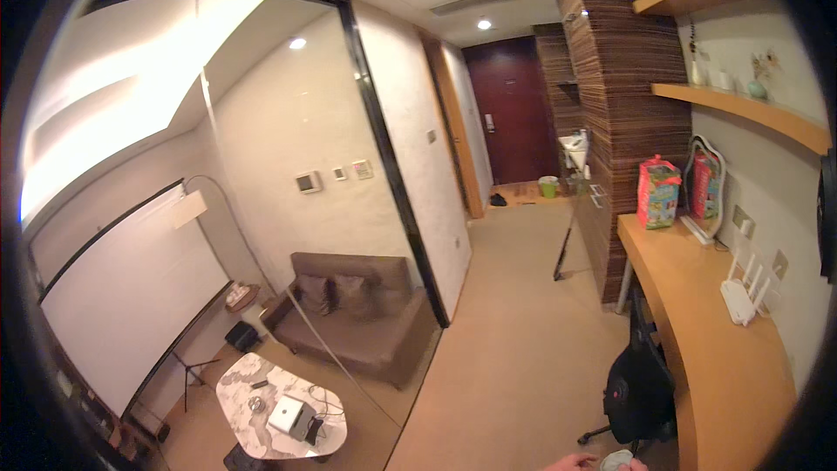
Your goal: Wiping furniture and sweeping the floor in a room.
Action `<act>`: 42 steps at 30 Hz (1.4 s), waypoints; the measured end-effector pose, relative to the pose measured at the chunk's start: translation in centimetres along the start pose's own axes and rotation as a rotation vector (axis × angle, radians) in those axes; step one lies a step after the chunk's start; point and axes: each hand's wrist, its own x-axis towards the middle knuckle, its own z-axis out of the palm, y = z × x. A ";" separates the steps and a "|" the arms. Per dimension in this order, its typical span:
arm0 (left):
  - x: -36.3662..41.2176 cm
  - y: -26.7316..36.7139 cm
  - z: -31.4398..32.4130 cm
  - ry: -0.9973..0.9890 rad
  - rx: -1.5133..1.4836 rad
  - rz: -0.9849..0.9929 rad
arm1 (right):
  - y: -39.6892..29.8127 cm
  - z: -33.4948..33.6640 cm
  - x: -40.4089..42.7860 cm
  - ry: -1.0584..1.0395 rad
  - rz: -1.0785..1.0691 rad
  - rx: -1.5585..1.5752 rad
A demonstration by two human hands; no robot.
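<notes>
At the bottom edge of the head view, my left hand (571, 462) shows only in part, its fingers pointing right. Whether it holds anything is cut off by the frame. Just to its right, my right hand (635, 466) grips a crumpled whitish cloth (615, 460), and most of that hand lies below the picture. A small gap separates my left fingertips from the cloth. Above both hands stands a black office chair (637, 396), pushed up to a long wooden desk (706, 347).
A white router (740, 301), a red and green bag (658, 193) and a mirror (709, 176) stand on the desk. Left of a glass partition (314, 196) are a marble-patterned table (245, 428) with a projector (292, 417), and a brown sofa (366, 327). Carpet (503, 320) leads to a dark red door (510, 111).
</notes>
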 end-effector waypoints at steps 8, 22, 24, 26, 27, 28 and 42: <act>-2.0 1.6 2.1 0.284 0.029 0.119 | -9.9 0.3 2.9 -0.388 -0.152 -0.042; -4.4 3.6 5.6 0.706 -0.170 -0.047 | -6.6 0.6 8.2 -0.716 -0.246 -0.021; -4.3 4.1 4.9 0.696 -0.172 -0.032 | -3.4 1.5 10.0 -0.705 -0.310 0.046; -3.8 4.0 4.1 0.734 -0.164 0.025 | -2.4 1.5 11.6 -0.697 -0.372 0.102; -3.7 3.8 3.6 0.737 -0.162 0.028 | -3.2 1.1 12.0 -0.696 -0.262 0.054; -3.5 3.4 2.9 0.785 -0.203 -0.005 | -3.8 0.7 12.2 -0.694 -0.151 0.006; -5.5 5.7 -2.9 0.922 -0.603 0.086 | -11.9 2.0 13.6 -0.597 -0.213 0.250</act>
